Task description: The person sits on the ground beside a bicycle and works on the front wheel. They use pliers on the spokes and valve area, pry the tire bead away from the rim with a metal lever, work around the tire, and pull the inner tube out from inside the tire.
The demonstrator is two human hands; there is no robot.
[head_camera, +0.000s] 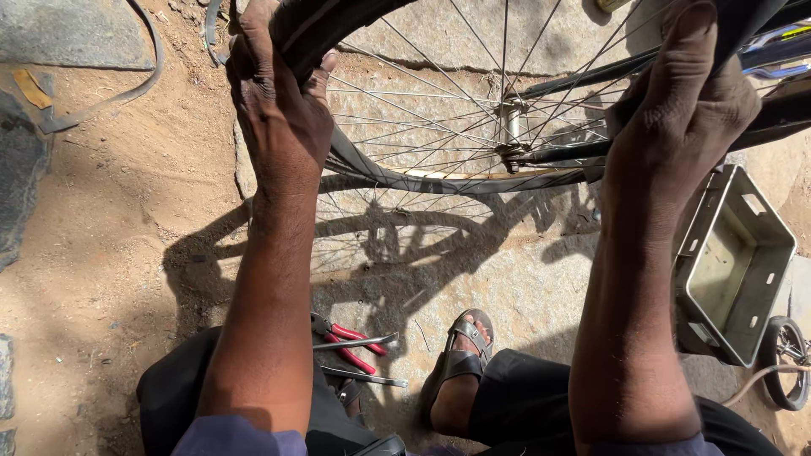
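A bicycle wheel [439, 173] with thin spokes and a central hub [512, 127] stands upright in front of me. My left hand [283, 110] is clamped on the black tyre [308, 25] at the wheel's upper left. My right hand [680, 105] grips the tyre at the upper right, beside the dark bicycle frame tubes [591, 76]. Both forearms reach up from the bottom of the view.
Red-handled pliers [346, 338] and flat metal levers [363, 377] lie on the stone by my sandalled foot [460, 367]. A grey metal box [735, 270] sits at the right, a small wheel [787, 363] beyond it. A loose rubber strip [127, 89] curves over the sandy ground.
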